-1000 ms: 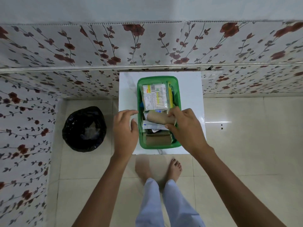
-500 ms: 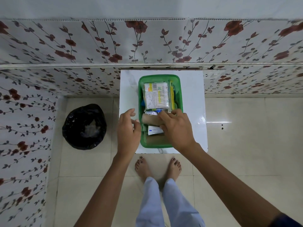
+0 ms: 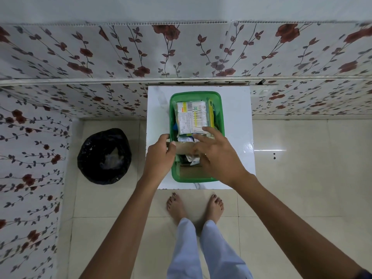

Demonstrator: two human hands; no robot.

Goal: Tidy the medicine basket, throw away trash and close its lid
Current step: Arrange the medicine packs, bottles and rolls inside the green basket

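Note:
A green medicine basket (image 3: 196,94) stands on a small white table (image 3: 236,127). A clear pack of cotton swabs (image 3: 192,117) lies across its far half, with small packets beneath it. My left hand (image 3: 161,156) grips the left end of a brown cardboard roll (image 3: 183,151) that lies across the middle of the basket. My right hand (image 3: 218,158) hovers over the roll's right part with fingers spread, slightly blurred. A second brown roll (image 3: 191,171) lies at the near end of the basket.
A bin lined with a black bag (image 3: 104,156) stands on the tiled floor left of the table, some clear plastic inside it. Floral-patterned walls close in behind and on the left. My bare feet (image 3: 195,206) are at the table's near edge.
My right hand carried the brown roll leftward across the basket and opened its fingers. My left hand moved in from the basket's left rim and closed on the roll's left end.

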